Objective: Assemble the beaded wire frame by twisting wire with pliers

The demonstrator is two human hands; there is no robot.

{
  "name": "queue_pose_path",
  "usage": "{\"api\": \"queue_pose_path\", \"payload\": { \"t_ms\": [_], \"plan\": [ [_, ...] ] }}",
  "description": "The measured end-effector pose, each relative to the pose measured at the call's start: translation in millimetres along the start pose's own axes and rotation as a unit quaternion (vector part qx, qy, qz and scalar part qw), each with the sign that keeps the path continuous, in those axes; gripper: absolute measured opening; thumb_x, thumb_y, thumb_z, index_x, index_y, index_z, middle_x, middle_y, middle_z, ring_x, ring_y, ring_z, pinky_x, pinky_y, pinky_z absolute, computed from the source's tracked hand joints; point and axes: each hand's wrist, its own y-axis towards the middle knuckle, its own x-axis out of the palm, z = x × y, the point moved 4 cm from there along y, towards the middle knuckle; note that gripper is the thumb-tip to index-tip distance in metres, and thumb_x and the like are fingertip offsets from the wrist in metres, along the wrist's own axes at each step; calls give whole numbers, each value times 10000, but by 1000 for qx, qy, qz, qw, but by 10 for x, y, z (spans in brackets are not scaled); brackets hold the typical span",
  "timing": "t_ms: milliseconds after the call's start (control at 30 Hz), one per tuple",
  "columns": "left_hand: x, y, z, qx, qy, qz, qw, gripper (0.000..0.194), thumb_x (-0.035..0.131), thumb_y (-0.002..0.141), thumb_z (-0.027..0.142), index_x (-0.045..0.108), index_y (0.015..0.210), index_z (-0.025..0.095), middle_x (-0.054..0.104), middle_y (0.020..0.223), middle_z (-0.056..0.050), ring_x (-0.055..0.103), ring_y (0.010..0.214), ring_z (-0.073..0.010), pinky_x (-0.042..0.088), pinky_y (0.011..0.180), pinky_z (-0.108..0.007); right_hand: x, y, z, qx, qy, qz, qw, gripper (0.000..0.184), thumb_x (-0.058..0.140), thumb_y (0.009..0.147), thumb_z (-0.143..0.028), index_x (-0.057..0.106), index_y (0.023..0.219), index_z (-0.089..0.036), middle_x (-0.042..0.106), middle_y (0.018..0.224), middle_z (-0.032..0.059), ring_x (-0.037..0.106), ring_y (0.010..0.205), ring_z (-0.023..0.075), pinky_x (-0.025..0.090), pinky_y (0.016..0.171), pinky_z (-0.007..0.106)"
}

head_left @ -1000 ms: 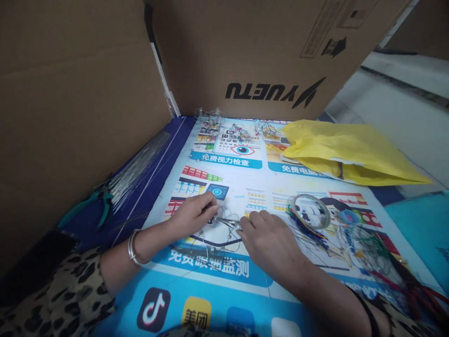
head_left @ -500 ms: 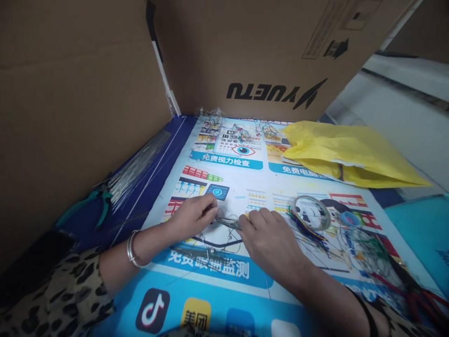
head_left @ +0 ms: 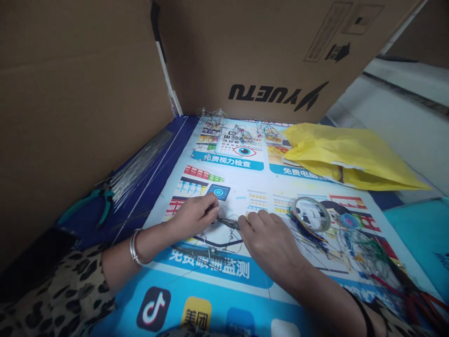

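Observation:
My left hand point(head_left: 196, 213) is closed in a pinch over the printed sheet, at one end of a thin wire piece point(head_left: 212, 250) with small clear beads that hangs below my fingers. From the left, my right hand point(head_left: 268, 236) is wrapped round a pair of pliers point(head_left: 229, 223); the handles are hidden in the palm. The narrow metal jaws reach my left fingertips and meet the wire there. Whether the jaws are closed on it is too small to tell. More thin wires lie on the sheet beneath both hands.
Teal-handled pliers point(head_left: 87, 206) and a bundle of straight wires point(head_left: 140, 164) lie at left. Cardboard walls point(head_left: 245, 51) stand behind. At right are a tape roll point(head_left: 328, 220), tangled wires point(head_left: 372, 257), red-handled tools point(head_left: 421, 304) and a yellow bag point(head_left: 351, 145). Beaded wire pieces point(head_left: 242, 133) lie at the back.
Both hands keep nearly the same place and grip. The pliers' jaws look slightly turned and closer together. The whole view has shifted a little.

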Motion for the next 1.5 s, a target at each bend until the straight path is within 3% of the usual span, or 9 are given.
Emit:
{"api": "queue_pose_path", "payload": {
  "t_ms": [433,633,833,1167,1433,1500],
  "plan": [
    [-5,5,18,-10,8,-15,1000,114,424,848,215,473,750,185,551,633,32,503,577,-107,335,548,-212,-68,-10,-46,-7,-30,7,999,135,556,751,-100,590,875,-142,541,726,46,436,669,195,235,567,330],
    [6,3,16,5,22,-12,1000,111,425,843,206,466,743,181,533,622,31,489,566,-105,319,537,-214,-3,-29,-40,12,-26,1,1000,153,571,744,-93,590,887,-145,561,722,46,450,662,189,238,565,319],
    [11,-13,18,32,25,-2,999,119,412,853,202,473,753,178,540,643,21,497,591,-110,339,555,-219,50,-31,-2,56,41,-42,997,22,566,802,-185,580,810,-169,583,716,44,483,656,168,235,553,300],
    [9,-72,101,155,97,52,982,139,396,882,170,504,794,164,550,700,-23,514,670,-135,392,605,-243,15,-7,96,118,146,-131,974,139,521,850,-295,613,860,-191,632,758,28,562,648,144,202,507,259],
    [44,-170,219,302,232,42,924,172,405,850,77,517,745,157,558,706,-39,480,688,-148,404,621,-271,12,-18,113,140,179,-174,958,201,482,864,-357,624,898,-220,657,758,17,575,607,146,176,487,258],
    [45,-168,239,308,226,32,924,191,393,863,82,519,740,159,553,698,-37,482,678,-144,410,623,-271,3,-17,108,138,179,-177,958,208,476,866,-355,626,911,-218,661,760,22,580,607,146,184,485,258]
  ]
}}
